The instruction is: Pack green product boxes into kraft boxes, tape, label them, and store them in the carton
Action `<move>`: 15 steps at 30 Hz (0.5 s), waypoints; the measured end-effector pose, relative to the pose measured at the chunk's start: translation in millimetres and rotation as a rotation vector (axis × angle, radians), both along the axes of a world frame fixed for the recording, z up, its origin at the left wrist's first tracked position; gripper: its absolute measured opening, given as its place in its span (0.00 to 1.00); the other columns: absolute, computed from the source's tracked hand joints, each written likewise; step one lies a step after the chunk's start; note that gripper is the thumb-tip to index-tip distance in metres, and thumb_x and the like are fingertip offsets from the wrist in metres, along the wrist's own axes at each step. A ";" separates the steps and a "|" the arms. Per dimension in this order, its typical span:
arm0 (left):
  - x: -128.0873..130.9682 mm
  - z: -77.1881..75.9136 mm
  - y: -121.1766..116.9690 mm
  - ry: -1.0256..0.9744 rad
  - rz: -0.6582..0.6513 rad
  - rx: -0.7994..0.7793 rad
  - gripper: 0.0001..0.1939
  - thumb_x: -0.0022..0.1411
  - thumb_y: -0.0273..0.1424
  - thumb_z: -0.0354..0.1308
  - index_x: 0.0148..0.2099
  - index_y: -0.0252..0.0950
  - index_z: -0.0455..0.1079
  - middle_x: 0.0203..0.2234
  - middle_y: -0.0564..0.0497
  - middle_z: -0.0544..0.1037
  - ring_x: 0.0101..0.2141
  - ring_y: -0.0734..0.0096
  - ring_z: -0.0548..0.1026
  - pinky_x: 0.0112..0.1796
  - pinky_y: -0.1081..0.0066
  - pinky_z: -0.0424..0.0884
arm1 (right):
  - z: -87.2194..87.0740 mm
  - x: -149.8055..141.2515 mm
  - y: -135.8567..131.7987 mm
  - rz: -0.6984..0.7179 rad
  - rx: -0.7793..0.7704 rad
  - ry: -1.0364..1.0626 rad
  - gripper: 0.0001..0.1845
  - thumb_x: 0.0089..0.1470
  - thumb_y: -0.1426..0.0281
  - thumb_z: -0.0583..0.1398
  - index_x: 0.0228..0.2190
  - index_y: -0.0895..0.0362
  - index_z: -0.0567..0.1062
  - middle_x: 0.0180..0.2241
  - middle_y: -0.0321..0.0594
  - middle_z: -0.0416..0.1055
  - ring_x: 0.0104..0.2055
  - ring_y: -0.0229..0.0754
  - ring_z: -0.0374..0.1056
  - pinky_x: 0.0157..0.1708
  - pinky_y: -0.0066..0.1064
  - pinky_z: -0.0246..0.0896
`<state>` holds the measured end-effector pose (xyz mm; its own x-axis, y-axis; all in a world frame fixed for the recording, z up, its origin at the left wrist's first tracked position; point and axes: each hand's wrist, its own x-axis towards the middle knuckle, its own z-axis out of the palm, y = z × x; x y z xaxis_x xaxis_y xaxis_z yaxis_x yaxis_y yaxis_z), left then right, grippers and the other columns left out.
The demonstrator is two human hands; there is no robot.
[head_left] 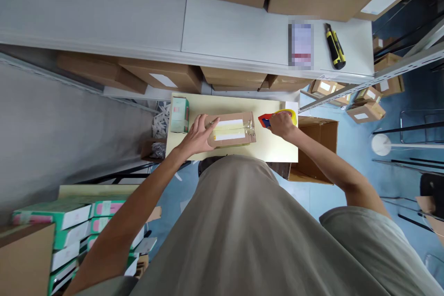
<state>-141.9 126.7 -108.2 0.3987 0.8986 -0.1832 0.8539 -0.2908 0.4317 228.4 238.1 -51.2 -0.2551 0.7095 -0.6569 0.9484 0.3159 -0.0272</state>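
A small brown cardboard box (234, 130) with a white label and clear tape across its top lies on a pale yellow table (277, 145). My left hand (198, 136) rests on the box's left end, fingers spread over it. My right hand (281, 125) is closed round a tape dispenser (277, 117) with a red blade guard and a yellow roll, just off the box's right end. A green and white carton (179, 114) stands on the table to the left of the box.
A white shelf (225, 32) above the table carries a yellow and black utility knife (335, 46) and large brown boxes. An open cardboard box (317, 148) sits right of the table. Stacked green cartons (69, 231) are at lower left.
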 end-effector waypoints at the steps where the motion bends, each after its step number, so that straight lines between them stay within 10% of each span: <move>1: -0.8 -0.3 -1.3 -0.003 -0.005 0.005 0.63 0.52 0.35 0.79 0.84 0.37 0.53 0.77 0.23 0.52 0.77 0.17 0.51 0.71 0.29 0.59 | -5.9 -1.0 -7.4 -0.018 0.048 -0.027 0.24 0.71 0.59 0.62 0.60 0.61 0.79 0.55 0.66 0.82 0.60 0.70 0.77 0.52 0.49 0.66; 7: -1.6 -0.8 -13.2 0.017 0.000 0.018 0.69 0.50 0.43 0.83 0.84 0.35 0.51 0.81 0.20 0.45 0.79 0.15 0.45 0.72 0.27 0.54 | -11.1 -3.0 -36.2 -0.181 0.150 0.004 0.29 0.76 0.54 0.58 0.61 0.67 0.75 0.55 0.67 0.82 0.58 0.63 0.79 0.51 0.41 0.67; 10: 12.0 20.1 -7.9 -0.009 0.008 0.068 0.73 0.50 0.53 0.82 0.85 0.32 0.46 0.82 0.19 0.38 0.80 0.14 0.38 0.73 0.25 0.47 | 26.2 -3.7 -36.2 -0.264 0.249 0.101 0.31 0.76 0.50 0.57 0.62 0.63 0.72 0.56 0.65 0.81 0.57 0.66 0.79 0.48 0.43 0.69; 15: 68.6 98.4 42.6 -0.170 -0.018 0.365 0.61 0.65 0.52 0.71 0.86 0.36 0.41 0.81 0.27 0.47 0.80 0.29 0.47 0.76 0.34 0.47 | 115.0 -26.7 1.1 -0.179 0.524 0.331 0.36 0.75 0.45 0.54 0.66 0.61 0.68 0.52 0.64 0.82 0.52 0.69 0.79 0.47 0.46 0.69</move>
